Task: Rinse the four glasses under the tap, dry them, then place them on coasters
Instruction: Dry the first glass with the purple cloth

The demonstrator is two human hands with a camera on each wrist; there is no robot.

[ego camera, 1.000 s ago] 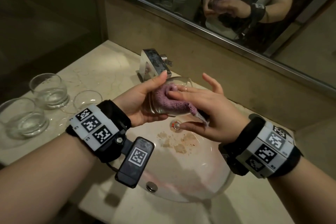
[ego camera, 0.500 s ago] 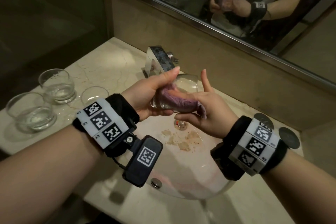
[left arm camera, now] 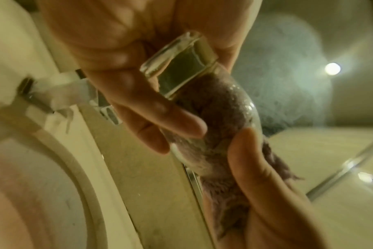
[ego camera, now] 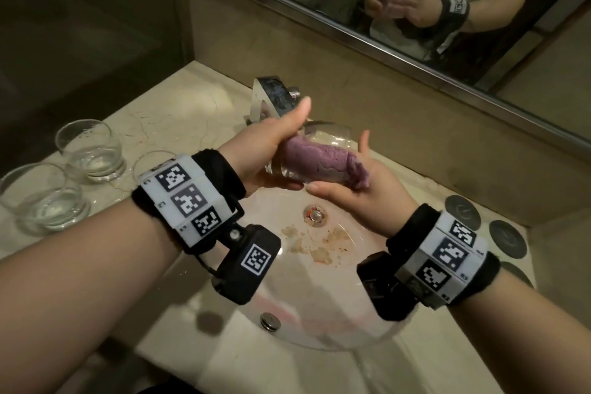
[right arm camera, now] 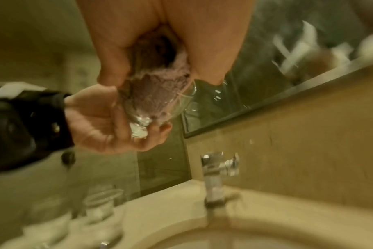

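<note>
Held on its side above the washbasin point(ego camera: 319, 307), the glass tumbler point(ego camera: 323, 150) is gripped near its thick base by the left hand point(ego camera: 265, 150), the fingers curled beneath it and the thumb laid over the top. A purple cloth point(ego camera: 323, 160) is stuffed into the tumbler's mouth, and its free end is pinched in the right hand point(ego camera: 358, 192), whose fingers are wrapped round the rim end of the glass. In the left wrist view the cloth is seen pressed against the inner wall, with droplets on the glass beside it.

The drying step is judged to be in hand, and for the first of the four glasses only. Three more tumblers point(ego camera: 89, 150) are stood on the marble counter point(ego camera: 179, 96) to the left of the basin, with what appears to be water pooled in two of them; whether they have been rinsed cannot be told. No water is seen running from the chrome tap point(ego camera: 271, 99). Dark round coasters point(ego camera: 507, 238) are laid out on the counter to the right of the basin, and none is occupied.

For the next move, the cloth would need to be turned against the inner wall and then drawn out, and the outside wiped as well. The glass would then have to be righted and carried over to the right, to be set mouth up on one of the coasters. A firm hold would be called for, since wet glass is likely to slip.
</note>
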